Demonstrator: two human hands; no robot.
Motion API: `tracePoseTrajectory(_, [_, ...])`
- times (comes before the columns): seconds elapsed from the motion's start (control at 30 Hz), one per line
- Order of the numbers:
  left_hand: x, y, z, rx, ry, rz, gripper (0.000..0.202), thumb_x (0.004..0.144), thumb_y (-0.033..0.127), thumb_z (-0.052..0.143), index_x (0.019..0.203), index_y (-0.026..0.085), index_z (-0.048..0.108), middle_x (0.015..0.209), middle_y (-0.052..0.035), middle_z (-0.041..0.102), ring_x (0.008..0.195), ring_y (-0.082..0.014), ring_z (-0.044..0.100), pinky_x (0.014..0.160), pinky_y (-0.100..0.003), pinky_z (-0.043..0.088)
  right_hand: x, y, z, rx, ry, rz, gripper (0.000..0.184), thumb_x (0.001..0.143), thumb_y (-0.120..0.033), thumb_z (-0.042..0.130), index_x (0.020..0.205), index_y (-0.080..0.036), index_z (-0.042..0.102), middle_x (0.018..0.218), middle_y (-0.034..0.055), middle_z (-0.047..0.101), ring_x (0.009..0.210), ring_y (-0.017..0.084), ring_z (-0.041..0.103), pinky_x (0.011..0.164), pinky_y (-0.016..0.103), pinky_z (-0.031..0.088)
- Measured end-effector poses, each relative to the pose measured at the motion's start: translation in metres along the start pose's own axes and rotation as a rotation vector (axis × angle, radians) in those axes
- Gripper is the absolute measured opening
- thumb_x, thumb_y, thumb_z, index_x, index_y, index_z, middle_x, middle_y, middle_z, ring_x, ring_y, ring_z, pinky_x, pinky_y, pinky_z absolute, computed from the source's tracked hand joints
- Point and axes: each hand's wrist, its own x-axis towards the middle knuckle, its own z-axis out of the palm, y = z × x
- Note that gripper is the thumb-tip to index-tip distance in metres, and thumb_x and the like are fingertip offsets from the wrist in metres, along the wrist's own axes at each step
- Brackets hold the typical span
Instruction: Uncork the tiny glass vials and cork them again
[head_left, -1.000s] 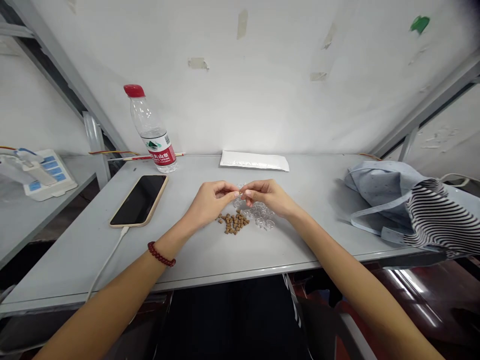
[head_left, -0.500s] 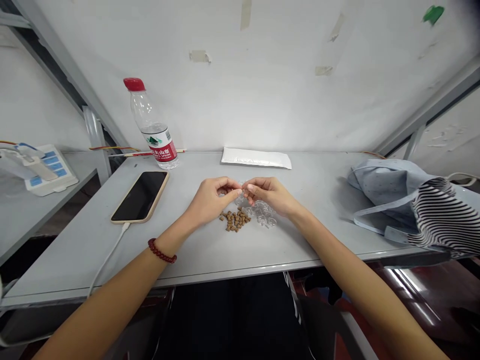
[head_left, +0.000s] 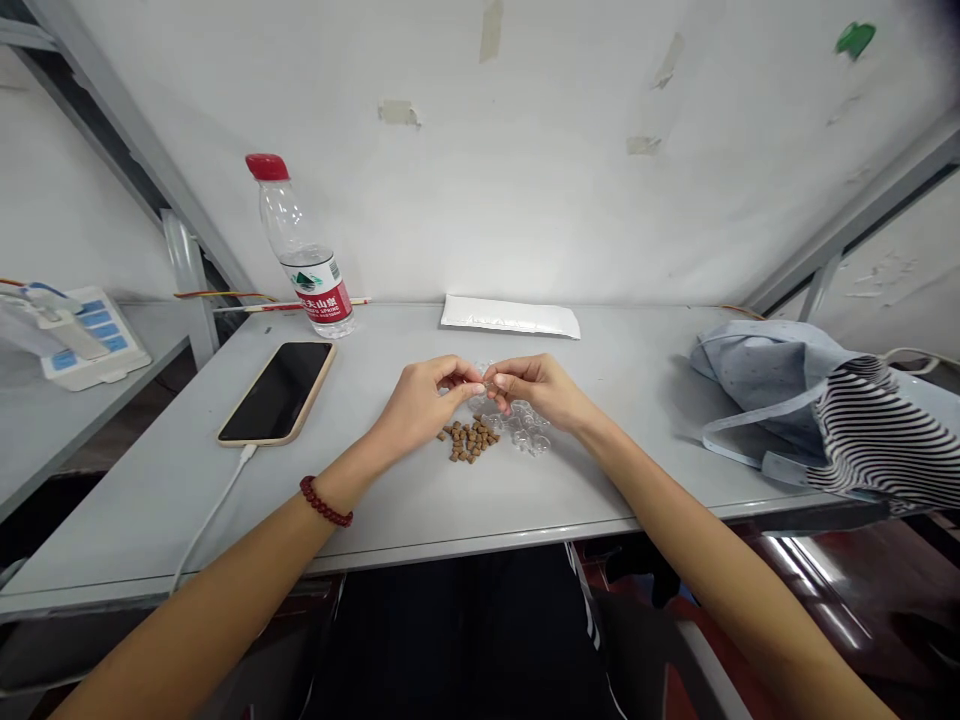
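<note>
My left hand [head_left: 435,400] and my right hand [head_left: 536,388] meet fingertip to fingertip above the grey desk. Each is closed in a pinch on something small, mostly hidden by the fingers; I cannot make out what it is. Just below them lies a loose heap of small brown pellets [head_left: 469,440]. Beside that heap, to the right and partly under my right hand, is a cluster of clear round plastic pieces [head_left: 526,430]. More clear plastic shows behind my fingertips.
A flat white packet [head_left: 510,317] lies at the back of the desk [head_left: 465,510]. To the left are a phone [head_left: 279,393] with a charging cable [head_left: 204,515] and a red-capped water bottle [head_left: 311,260]. A light blue cloth bag [head_left: 757,370] sits on the right; a power strip [head_left: 96,340] is far left.
Both hands stay in nearly the same pinch, with only slight finger movement. The whole view has shifted a little; the pellets and clear pieces lie as before.
</note>
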Motion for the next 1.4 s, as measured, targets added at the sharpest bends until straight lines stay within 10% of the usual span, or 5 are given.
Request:
tracePoseTrajectory(0.3, [0.003, -0.004, -0.008, 0.230, -0.033, 0.188, 0.021, 0.085, 0.031, 0.056, 0.075, 0.017, 0.068, 0.076, -0.0032, 0.068, 0.071, -0.0161, 0.058, 0.066, -0.027, 0.042, -0.001, -0.004, 0.000, 0.053, -0.056, 0.008, 0.019, 0.080, -0.033, 0.065, 0.082, -0.015, 0.071, 0.069, 0.0007, 0.063, 0.058, 0.011, 0.056, 0.062, 0.029, 0.048])
tracePoseTrajectory(0.47, [0.003, -0.003, -0.004, 0.315, -0.129, 0.166, 0.019, 0.084, 0.027, 0.056, 0.074, 0.018, 0.069, 0.076, -0.0038, 0.069, 0.072, -0.0178, 0.058, 0.070, -0.030, 0.043, 0.003, -0.008, -0.008, -0.027, 0.255, -0.076, 0.014, 0.074, -0.028, 0.070, 0.085, -0.018, 0.070, 0.087, 0.0046, 0.069, 0.074, 0.015, 0.062, 0.072, 0.033, 0.050])
tracePoseTrajectory(0.6, [0.002, -0.007, 0.001, 0.340, -0.232, 0.119, 0.017, 0.080, 0.019, 0.054, 0.077, 0.019, 0.071, 0.080, -0.0044, 0.069, 0.074, -0.0190, 0.059, 0.072, -0.031, 0.045, 0.005, 0.002, -0.029, -0.511, 0.447, 0.012, 0.011, 0.073, -0.026, 0.066, 0.080, -0.017, 0.067, 0.087, 0.0066, 0.070, 0.076, 0.018, 0.062, 0.074, 0.036, 0.048])
tracePoseTrajectory(1.4, [-0.001, -0.009, -0.001, 0.223, -0.294, 0.006, 0.013, 0.076, 0.021, 0.056, 0.076, 0.018, 0.068, 0.077, -0.0037, 0.068, 0.071, -0.0179, 0.060, 0.064, -0.028, 0.046, -0.004, 0.017, -0.062, -0.676, 0.262, 0.182, 0.017, 0.067, -0.028, 0.068, 0.079, -0.016, 0.071, 0.076, 0.0073, 0.069, 0.068, 0.019, 0.059, 0.065, 0.034, 0.046])
